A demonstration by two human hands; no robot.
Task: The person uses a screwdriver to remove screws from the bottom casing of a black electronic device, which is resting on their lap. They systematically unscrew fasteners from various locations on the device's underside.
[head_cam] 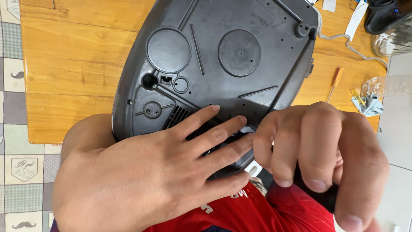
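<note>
A dark grey plastic appliance (pixel 223 56) lies upside down on a wooden table (pixel 68 73), its base with round mouldings, ribs and a vent grille facing me. My left hand (pixel 146 172) rests flat on the near part of the base, fingers spread over the grille. My right hand (pixel 317 154) is closed around a black tool handle (pixel 328 197) at the near right edge of the appliance; the tool's tip is hidden behind the fingers.
An orange-handled screwdriver (pixel 336 82) lies on the table to the right. A white cord (pixel 352 47) runs from the appliance's far right corner. A clear plastic bag with small parts (pixel 371 96) and a glass jar (pixel 392 41) sit at the right. Checked floor shows at left.
</note>
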